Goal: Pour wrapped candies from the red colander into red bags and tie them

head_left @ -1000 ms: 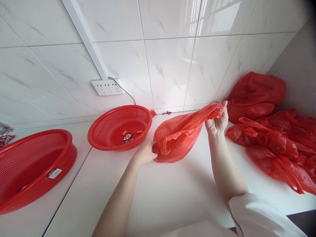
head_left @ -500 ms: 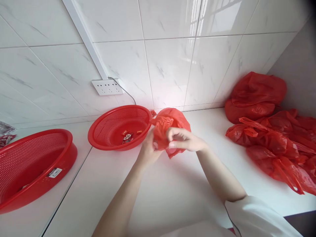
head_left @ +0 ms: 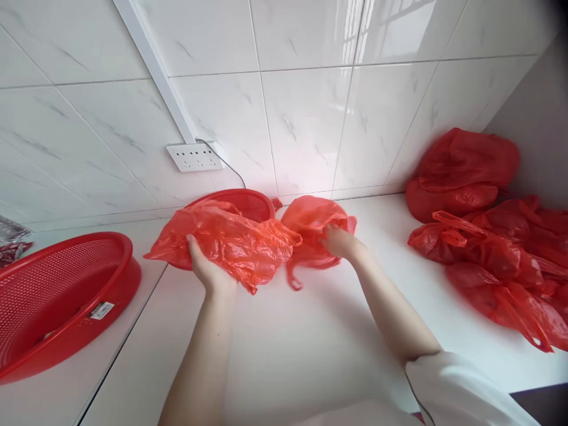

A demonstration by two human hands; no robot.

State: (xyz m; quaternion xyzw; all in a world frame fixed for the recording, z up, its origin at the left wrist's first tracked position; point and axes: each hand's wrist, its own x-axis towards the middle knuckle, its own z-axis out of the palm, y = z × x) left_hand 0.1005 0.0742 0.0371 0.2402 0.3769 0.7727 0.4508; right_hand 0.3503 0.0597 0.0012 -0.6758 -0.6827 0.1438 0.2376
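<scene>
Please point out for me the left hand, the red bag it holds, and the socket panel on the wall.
Left hand (head_left: 211, 271): head view, middle, below the thumb.
Held red bag (head_left: 235, 239): head view, its crumpled side.
Socket panel (head_left: 195, 157): head view, front face.

Tiled wall (head_left: 306, 148): was faintly veined with grey.
Trunking (head_left: 155, 68): was fixed slantwise above the socket strip (head_left: 190, 160).
Grey cable (head_left: 233, 168): was draped across the strip's right end.
Shiny packaging (head_left: 13, 241): was cut off at far left.

right hand (head_left: 341, 241): fingertips unclear; middle basket (head_left: 254, 205): mostly covered; left basket (head_left: 89, 260): cut off
</scene>
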